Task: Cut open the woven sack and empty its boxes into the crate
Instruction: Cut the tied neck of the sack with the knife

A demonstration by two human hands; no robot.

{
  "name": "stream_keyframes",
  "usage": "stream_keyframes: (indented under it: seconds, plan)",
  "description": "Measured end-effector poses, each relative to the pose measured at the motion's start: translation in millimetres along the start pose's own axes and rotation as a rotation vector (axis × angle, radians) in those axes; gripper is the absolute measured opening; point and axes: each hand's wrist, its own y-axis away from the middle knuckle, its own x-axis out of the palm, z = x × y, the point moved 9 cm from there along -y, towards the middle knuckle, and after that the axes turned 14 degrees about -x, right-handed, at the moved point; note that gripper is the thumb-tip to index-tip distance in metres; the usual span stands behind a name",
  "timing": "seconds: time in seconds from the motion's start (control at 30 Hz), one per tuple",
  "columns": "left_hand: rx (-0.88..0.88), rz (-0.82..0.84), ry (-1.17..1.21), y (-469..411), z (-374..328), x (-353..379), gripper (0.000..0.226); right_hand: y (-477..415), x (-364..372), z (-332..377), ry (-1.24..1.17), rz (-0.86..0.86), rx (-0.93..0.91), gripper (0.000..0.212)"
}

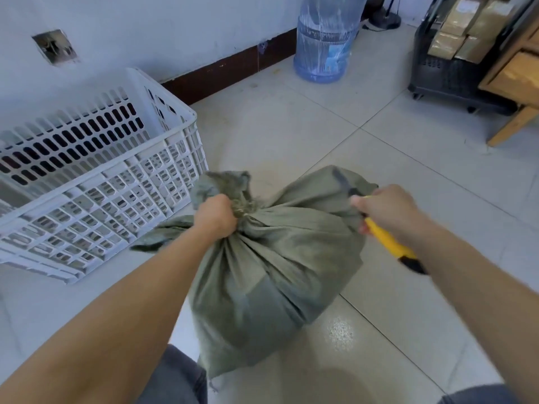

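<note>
Left hand (215, 217): my fingers are curled tight round the gathered neck of the sack, just under its frayed, tied-off top.
Right hand (385, 211): fingers wrapped round the yellow handle of the knife (388, 240), thumb forward towards the blade.
Blade (345, 182): dark and blurred, lying against the sack's upper right shoulder. I cannot tell whether it has entered the cloth.
Sack (277, 266): grey-green woven cloth, bulging, on the tiled floor (291, 118) in front of my knees (178, 377). Its mouth is tied shut and the contents are hidden.
Crate (96, 170): white slotted plastic, on the floor to my left against the wall, its near corner just beside the sack's top.
In the way: my left forearm crosses in front of the crate's lower right corner, and a loose flap of sack cloth pokes out beneath it.
Further off: a blue water bottle (326, 39) by the dark skirting board; a black wheeled cart (446, 68) stacked with brown taped boxes (463, 30); wooden furniture (519, 80) beside the cart at the far right.
</note>
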Motion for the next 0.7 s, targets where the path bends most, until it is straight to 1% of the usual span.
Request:
stream_keyframes:
  seconds: [0.03,0.07,0.1,0.13,0.17,0.2,0.23,0.3,0.37,0.5,0.6,0.7]
  plan:
    - [-0.017,-0.007,0.006,-1.3,3.8,-2.9,0.003,-1.0,-10.6,0.6,-0.033,-0.009,-0.005,0.02]
    - [-0.02,0.009,0.034,0.4,0.9,-3.8,0.01,-1.2,-11.8,2.7,-0.02,0.034,-0.03,0.021]
    - [-0.013,0.043,0.075,2.2,-6.4,-3.6,0.014,-0.6,-1.5,9.7,0.061,0.116,-0.078,0.022]
    - [0.017,0.079,0.097,5.4,-16.0,-1.8,0.011,-0.2,12.0,17.8,0.14,0.182,-0.141,0.023]
    - [0.035,0.115,0.122,6.9,-23.9,2.1,0.025,2.1,23.8,25.9,0.202,0.221,-0.192,0.024]
    - [0.038,0.148,0.15,9.1,-29.5,5.2,0.045,5.5,33.9,33.4,0.233,0.254,-0.236,0.027]
    - [0.05,0.154,0.177,10.6,-34.2,4.7,0.056,8.0,40.6,38.7,0.257,0.29,-0.273,0.031]
    - [0.05,0.158,0.185,12.9,-37.6,4.7,0.061,8.5,42.2,42.0,0.371,0.31,-0.324,0.039]
    - [0.051,0.151,0.203,13.7,-38.1,5.1,0.064,10.7,43.3,42.5,0.502,0.322,-0.364,0.041]
    - [0.066,0.119,0.221,16.5,-39.4,3.0,0.066,10.3,43.6,40.2,0.611,0.332,-0.34,0.04]
    - [0.08,0.115,0.222,18.1,-40.8,2.4,0.068,9.8,43.9,34.0,0.609,0.342,-0.304,0.038]
    - [0.102,0.101,0.219,21.3,-43.1,-0.6,0.073,9.1,48.0,29.1,0.571,0.397,-0.25,0.037]
